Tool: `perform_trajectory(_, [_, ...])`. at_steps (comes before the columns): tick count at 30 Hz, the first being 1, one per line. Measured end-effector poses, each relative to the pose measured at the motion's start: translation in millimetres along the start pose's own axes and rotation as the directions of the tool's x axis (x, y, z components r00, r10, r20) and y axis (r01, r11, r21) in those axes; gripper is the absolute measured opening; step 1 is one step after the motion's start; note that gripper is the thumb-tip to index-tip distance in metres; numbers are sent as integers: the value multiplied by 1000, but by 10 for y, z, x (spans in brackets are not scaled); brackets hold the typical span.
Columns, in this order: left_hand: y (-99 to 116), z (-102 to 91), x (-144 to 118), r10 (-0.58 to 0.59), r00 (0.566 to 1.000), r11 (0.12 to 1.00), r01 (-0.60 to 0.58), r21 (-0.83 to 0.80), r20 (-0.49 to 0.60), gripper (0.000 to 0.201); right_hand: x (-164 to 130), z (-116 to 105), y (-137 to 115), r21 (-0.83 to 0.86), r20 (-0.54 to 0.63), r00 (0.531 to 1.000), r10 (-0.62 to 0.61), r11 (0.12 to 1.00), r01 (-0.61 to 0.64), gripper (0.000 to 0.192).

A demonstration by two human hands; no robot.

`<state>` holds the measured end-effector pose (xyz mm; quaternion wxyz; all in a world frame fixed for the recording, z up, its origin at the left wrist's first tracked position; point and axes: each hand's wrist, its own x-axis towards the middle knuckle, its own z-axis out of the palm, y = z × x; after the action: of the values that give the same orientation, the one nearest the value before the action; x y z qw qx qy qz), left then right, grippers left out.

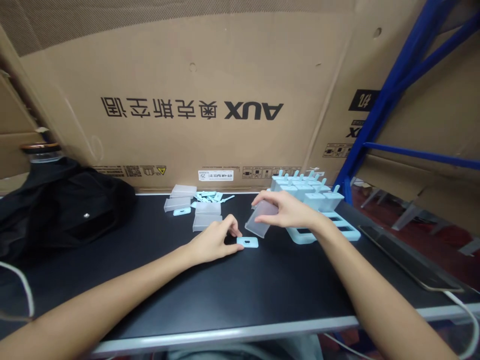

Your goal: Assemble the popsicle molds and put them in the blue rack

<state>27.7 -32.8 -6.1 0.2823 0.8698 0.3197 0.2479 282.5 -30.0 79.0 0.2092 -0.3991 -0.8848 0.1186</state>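
Note:
My right hand point(287, 210) grips a translucent popsicle mold cup point(261, 218), tilted just above the table, thumb on its near side and fingers on the far side. To its left, my left hand point(215, 239) pinches the left end of a light blue lid point(252, 243) with a small hole in its middle. The lid is low over the black tabletop, close below the cup but apart from it. Beyond my left hand are more translucent cups point(207, 222), another light blue lid point(182, 212) and a pile of light blue sticks point(210, 197).
At the right, a light blue rack point(300, 237) carries several molds with upright sticks. A phone point(407, 257) with a white cable lies along the right edge. A black bag point(71, 205) sits at the left. Cardboard point(210, 60) walls the back; a blue metal frame point(393, 90) rises at right.

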Motion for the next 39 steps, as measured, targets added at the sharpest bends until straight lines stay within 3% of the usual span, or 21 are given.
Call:
perform_trajectory(5, [-100,33,25,-21,1000,990,19,-137,-10,46,66,176,-96,-45,147,988,-41,998,48,36])
perform_trajectory(13, [-104,45,30,-43,999,978,38,-203,-19,50,49,227,-145,-79,185,982,-43,995,59,39])
perform_trajectory(18, [-86,36,32,-51,998,977,44,-210,-28,47,62,238,-186,-81,232,971,-49,994,70,31])
perform_trajectory(23, [-102,39,33,-30,999,976,22,-215,-37,40,79,302,-236,-171,225,974,-14,984,53,18])
perform_trajectory(33, [-131,38,49,-39,999,981,31,-190,-39,38,41,373,-347,-316,231,973,12,947,63,21])
perform_trajectory(39, [-115,45,60,-34,998,982,24,-190,-47,38,67,452,-391,-338,208,975,82,941,-7,21])
